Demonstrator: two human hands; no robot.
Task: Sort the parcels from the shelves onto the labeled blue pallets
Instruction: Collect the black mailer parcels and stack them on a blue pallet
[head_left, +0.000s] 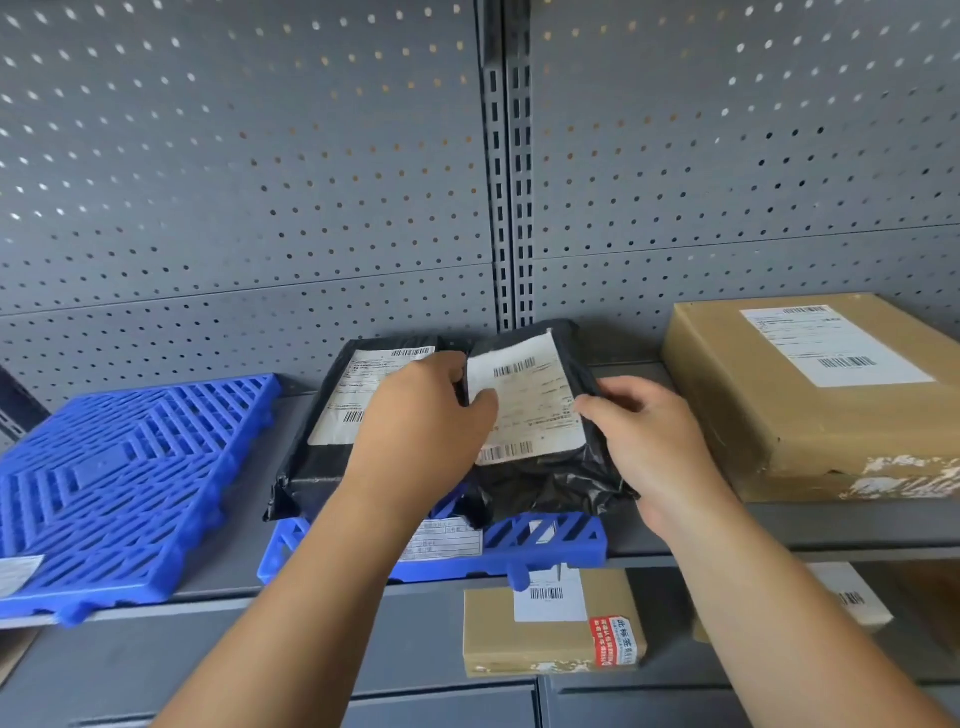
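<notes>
Head: left hand & right hand fingers clamped on black parcel; slick bag cd slip off pallet at shelf front edge.

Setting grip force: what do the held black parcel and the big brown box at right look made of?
The black parcel looks like thin glossy plastic film: it wrinkles and shines. The brown box looks like matte cardboard, probably: crisp edges, torn scuffs in front.

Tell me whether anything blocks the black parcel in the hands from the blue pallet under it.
Nothing visible blocks it. The left hand and right hand hold the small black parcel over the right part of the middle pallet; the other black parcel covers only its left.
</notes>
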